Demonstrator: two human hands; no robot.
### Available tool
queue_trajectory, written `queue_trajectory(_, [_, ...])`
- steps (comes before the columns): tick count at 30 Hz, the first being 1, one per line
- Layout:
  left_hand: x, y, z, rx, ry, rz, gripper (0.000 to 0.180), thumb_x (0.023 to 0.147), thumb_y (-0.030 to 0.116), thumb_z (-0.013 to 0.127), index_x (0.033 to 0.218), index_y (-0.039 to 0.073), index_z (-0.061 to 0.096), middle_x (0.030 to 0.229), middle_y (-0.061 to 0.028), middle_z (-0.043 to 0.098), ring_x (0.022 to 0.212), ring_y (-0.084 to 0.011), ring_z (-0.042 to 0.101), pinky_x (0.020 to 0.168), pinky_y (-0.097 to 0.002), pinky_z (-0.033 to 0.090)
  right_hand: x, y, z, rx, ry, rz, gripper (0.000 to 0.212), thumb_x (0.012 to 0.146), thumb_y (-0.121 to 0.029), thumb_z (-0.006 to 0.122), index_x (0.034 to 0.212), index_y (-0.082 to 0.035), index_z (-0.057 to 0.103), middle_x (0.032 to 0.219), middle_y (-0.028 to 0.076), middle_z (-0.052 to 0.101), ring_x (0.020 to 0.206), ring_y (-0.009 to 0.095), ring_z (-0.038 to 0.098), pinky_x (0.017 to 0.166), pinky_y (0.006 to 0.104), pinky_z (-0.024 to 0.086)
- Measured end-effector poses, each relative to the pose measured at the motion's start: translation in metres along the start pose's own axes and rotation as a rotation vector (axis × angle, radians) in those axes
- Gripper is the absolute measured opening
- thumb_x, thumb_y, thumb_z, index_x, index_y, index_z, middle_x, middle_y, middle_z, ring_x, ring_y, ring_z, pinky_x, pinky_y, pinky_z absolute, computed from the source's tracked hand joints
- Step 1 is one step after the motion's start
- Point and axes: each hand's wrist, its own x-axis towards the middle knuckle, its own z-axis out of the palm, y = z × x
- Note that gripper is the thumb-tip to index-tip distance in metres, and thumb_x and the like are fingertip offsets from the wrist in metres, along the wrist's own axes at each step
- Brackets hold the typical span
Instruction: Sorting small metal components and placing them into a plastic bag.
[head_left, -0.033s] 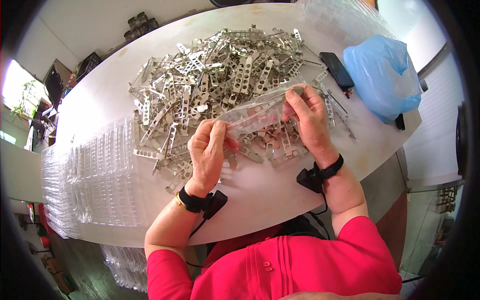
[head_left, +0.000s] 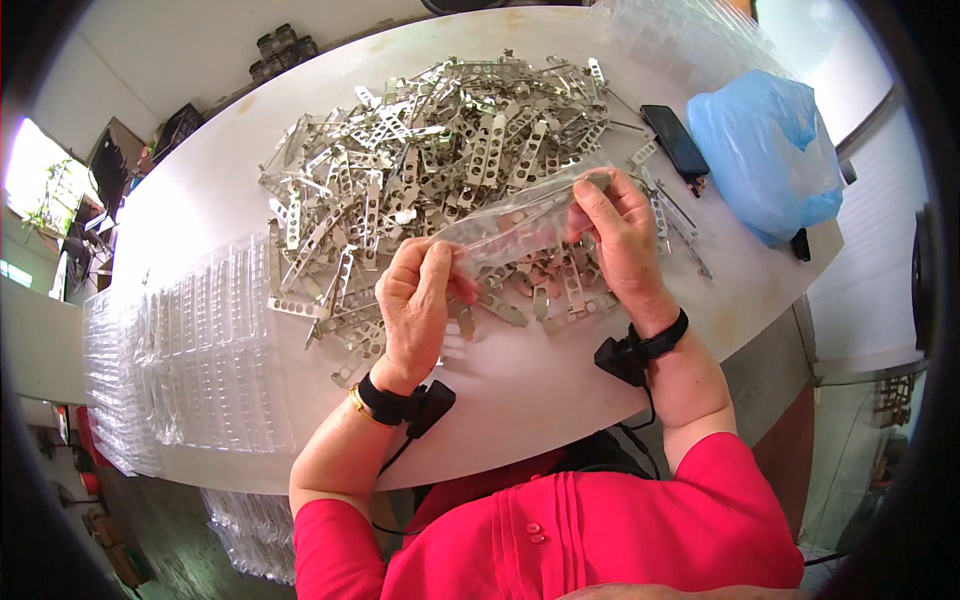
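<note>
Over the near part of a heap of flat silvery metal strips, I hold a thin, glossy clear plastic piece. Whether it is a bag or a moulded tray I cannot tell. My left hand pinches its lower left end between thumb and fingers. At the upper right end, my right hand grips it with the thumb on top. The piece slants up to the right, and fingers and strips show through it. Many of the strips have rows of round holes, and they lie tangled together.
Stacked clear plastic trays cover the left side of the white table. A dark phone lies right of the heap, beside a blue plastic bag. More clear plastic lies at the far right. Cables hang from both wrist straps.
</note>
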Motion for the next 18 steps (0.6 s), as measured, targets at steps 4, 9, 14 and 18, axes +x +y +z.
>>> queue_trajectory(4, [-0.0011, 0.0024, 0.0009, 0.042, 0.023, 0.032, 0.019, 0.103, 0.015, 0.050, 0.102, -0.001, 0.061, 0.073, -0.0084, 0.065, 0.063, -0.0141, 0.062, 0.061, -0.0260, 0.051, 0.0007, -0.0010, -0.0013, 0.034, 0.018, -0.002, 0.016, 0.097, -0.022, 0.064, 0.100, -0.006, 0.061, 0.083, 0.000, 0.063, 0.068, 0.008, 0.059, 0.063, 0.0251, 0.050])
queue_trajectory(9, [0.0024, 0.0022, 0.0013, -0.014, 0.074, 0.004, 0.012, 0.101, 0.010, 0.052, 0.105, 0.000, 0.058, 0.073, -0.0072, 0.063, 0.062, -0.0136, 0.060, 0.060, -0.0258, 0.050, 0.0016, -0.0016, -0.0041, 0.031, 0.024, -0.006, 0.016, 0.097, -0.021, 0.064, 0.100, -0.006, 0.061, 0.083, 0.000, 0.062, 0.069, 0.008, 0.060, 0.062, 0.0244, 0.050])
queue_trajectory(14, [0.0045, 0.0002, -0.0053, 0.006, 0.177, 0.119, 0.009, 0.097, 0.002, 0.054, 0.106, 0.002, 0.055, 0.085, -0.0038, 0.060, 0.072, -0.0095, 0.056, 0.068, -0.0232, 0.048, 0.0019, -0.0043, -0.0028, 0.021, 0.008, -0.019, 0.013, 0.098, -0.019, 0.063, 0.100, -0.006, 0.061, 0.083, -0.001, 0.062, 0.069, 0.006, 0.059, 0.060, 0.0232, 0.050])
queue_trajectory(18, [0.0043, 0.0013, -0.0033, 0.178, 0.134, 0.206, 0.016, 0.094, 0.002, 0.059, 0.109, 0.001, 0.058, 0.098, -0.0021, 0.061, 0.089, -0.0081, 0.054, 0.082, -0.0233, 0.045, -0.0031, -0.0051, 0.0013, -0.129, -0.168, 0.014, 0.010, 0.098, -0.015, 0.063, 0.101, -0.006, 0.061, 0.083, -0.002, 0.062, 0.069, 0.004, 0.057, 0.060, 0.0220, 0.049])
